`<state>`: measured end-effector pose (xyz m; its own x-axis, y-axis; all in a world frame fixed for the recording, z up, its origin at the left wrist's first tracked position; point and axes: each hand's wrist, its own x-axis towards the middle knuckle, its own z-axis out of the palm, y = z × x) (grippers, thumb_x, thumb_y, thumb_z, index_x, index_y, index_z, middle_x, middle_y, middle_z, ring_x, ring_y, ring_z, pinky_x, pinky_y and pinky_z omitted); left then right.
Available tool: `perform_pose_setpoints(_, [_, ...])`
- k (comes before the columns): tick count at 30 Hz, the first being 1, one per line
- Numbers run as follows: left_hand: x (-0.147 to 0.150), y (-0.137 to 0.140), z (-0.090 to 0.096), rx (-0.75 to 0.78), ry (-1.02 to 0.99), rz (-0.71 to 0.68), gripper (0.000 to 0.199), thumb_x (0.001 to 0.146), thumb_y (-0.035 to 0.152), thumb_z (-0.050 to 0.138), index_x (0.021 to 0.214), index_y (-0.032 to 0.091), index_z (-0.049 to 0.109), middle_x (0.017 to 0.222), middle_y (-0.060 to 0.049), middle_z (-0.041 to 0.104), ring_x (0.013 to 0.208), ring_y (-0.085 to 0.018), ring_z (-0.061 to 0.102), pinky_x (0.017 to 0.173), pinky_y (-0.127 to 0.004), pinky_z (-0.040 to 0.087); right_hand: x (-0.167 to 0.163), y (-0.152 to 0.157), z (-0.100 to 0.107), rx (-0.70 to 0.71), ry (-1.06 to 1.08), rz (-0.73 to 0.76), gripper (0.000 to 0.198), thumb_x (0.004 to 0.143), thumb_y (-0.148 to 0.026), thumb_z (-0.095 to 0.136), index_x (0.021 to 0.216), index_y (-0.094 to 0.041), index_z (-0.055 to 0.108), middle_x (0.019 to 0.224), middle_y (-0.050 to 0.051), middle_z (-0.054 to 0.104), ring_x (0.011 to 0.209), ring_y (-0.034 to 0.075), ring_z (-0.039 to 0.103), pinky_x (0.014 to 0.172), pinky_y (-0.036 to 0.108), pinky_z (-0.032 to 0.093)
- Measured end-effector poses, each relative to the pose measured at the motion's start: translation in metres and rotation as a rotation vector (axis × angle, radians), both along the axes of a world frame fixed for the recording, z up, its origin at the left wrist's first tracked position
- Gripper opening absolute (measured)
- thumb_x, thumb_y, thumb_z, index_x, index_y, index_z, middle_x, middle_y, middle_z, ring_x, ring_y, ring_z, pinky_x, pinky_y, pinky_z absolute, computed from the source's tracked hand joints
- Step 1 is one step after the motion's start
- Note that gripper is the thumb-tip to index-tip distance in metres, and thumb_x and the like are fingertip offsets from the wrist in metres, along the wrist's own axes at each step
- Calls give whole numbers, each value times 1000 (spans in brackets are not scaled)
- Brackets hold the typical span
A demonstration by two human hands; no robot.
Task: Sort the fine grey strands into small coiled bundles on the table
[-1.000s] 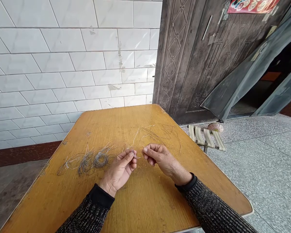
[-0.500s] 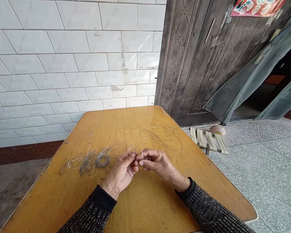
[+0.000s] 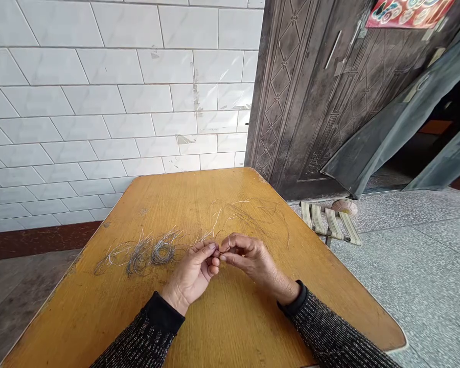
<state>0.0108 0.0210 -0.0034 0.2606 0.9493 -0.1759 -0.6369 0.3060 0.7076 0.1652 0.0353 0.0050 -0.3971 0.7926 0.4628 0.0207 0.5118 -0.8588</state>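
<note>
Thin wire (image 3: 216, 221) rises from between my two hands, which meet over the middle of the table (image 3: 199, 199). My left hand (image 3: 193, 273) pinches the wire between thumb and forefinger, its other fingers curled. Close against it, my right hand (image 3: 249, 258) also has thumb and forefinger on the wire; a short pale end stands up by the forefinger. The exact twist at the fingertips is too small to make out. Left of my hands lie coiled bundles of grey wire (image 3: 163, 252). Beyond them, loose thin brownish strands (image 3: 249, 217) spread over the wood.
A white tiled wall (image 3: 138, 102) stands behind the table, with a dark carved door (image 3: 287, 102) to its right. Beside the table's right edge is a low strap stool (image 3: 331, 223) with a pinkish round object (image 3: 345, 206) behind it. A grey curtain (image 3: 383, 133) hangs farther right.
The right fingertips have shifted slightly, drawing a little away from the left ones. The wire ends at the fingers stand at a different angle. Coils and loose strands lie as before.
</note>
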Motion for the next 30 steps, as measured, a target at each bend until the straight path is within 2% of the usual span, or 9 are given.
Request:
perform_pose_setpoints(3, [0,-1,1,-10,3,-15,11,68,14,70,64,11,60,57,2,58,47,-4,54,41,-11,41,2,-2,6,185,-123,-31,19,82,-35,56,75,-19,62,72,1,62,68,11,57,64,25,46])
perform_pose_setpoints(6, [0,-2,2,-19,5,-39,10,69,15,69,65,11,61,57,1,58,47,-5,54,42,-12,42,2,-4,7,239,-167,-74,21,85,-35,52,75,-19,61,73,2,62,68,11,57,63,24,45])
perform_pose_setpoints(9, [0,-3,3,7,5,-61,9,70,17,70,69,10,63,60,0,60,50,-5,54,45,-13,44,2,-4,2,171,-112,-92,21,84,-35,53,73,-18,59,71,1,61,64,11,56,60,24,45])
perform_pose_setpoints(13, [1,-2,3,19,1,-38,18,66,16,72,83,11,67,64,0,61,54,-6,55,47,-14,44,0,-2,-5,-26,56,-50,18,81,-35,57,73,-18,58,65,-1,58,59,10,53,56,23,43])
perform_pose_setpoints(19, [0,-1,4,0,-19,16,16,62,16,76,75,11,68,65,0,62,56,-5,56,48,-13,45,-5,0,-5,-202,185,-9,20,76,-36,62,68,-18,58,61,-2,56,56,9,52,55,22,43])
perform_pose_setpoints(23, [0,0,4,23,-19,29,16,62,17,76,75,11,68,68,0,63,56,-5,55,49,-13,46,-5,0,-5,-225,193,-17,20,74,-36,64,69,-18,58,61,-2,56,55,8,52,53,22,42])
perform_pose_setpoints(30, [-2,1,5,14,12,54,14,61,12,75,72,10,68,67,-1,64,54,-5,57,47,-13,47,-3,1,-9,-141,148,2,16,77,-31,62,70,-17,60,62,-2,56,55,7,49,54,21,41])
